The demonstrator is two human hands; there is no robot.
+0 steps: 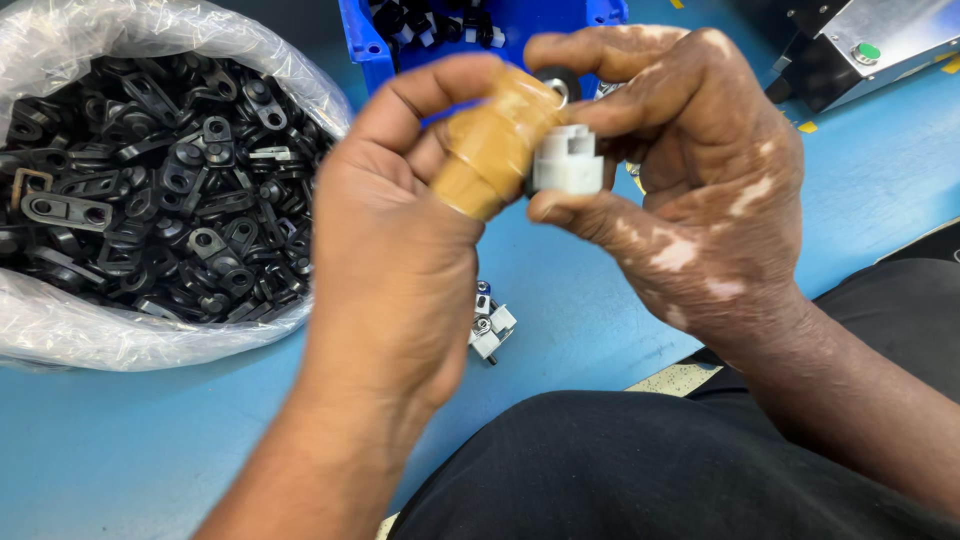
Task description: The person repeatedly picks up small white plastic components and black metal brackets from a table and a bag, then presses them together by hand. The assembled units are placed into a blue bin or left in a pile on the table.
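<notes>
Tan tape, or a thin finger cot, wraps the thumb of the left hand (400,250), and that thumb presses against a small white plastic part (567,160) held up in the middle of the view, above the blue counter (150,440). The right hand (700,190) has its fingers closed on the part, thumb beneath and forefinger curled over the top; the left fingers are closed on it too, from the 9 o'clock side. The part looks like stiff moulded plastic, light and hard, with slots and square edges that give the fingertips purchase. Judging by its size, it would pinch best across its flat sides, and it could slip out if squeezed on a corner. A dark round piece (558,85) with a metal centre shows just above it at 12 o'clock; whether it is joined to the white part I cannot tell.

At 9 o'clock a clear bag (60,330) lies open, heaped with black brackets (170,180), each with a round eye. At 12 o'clock a blue bin (365,40) holds more dark and white bits, cut off by the top edge. Beneath the hands, at 6 o'clock, a white and metal assembly (490,325) lies on the counter, half hidden by the left wrist. A grey machine with a green button (868,50) sits at 2 o'clock, mostly out of frame. The underside of the white part and the left fingertips are hidden.
</notes>
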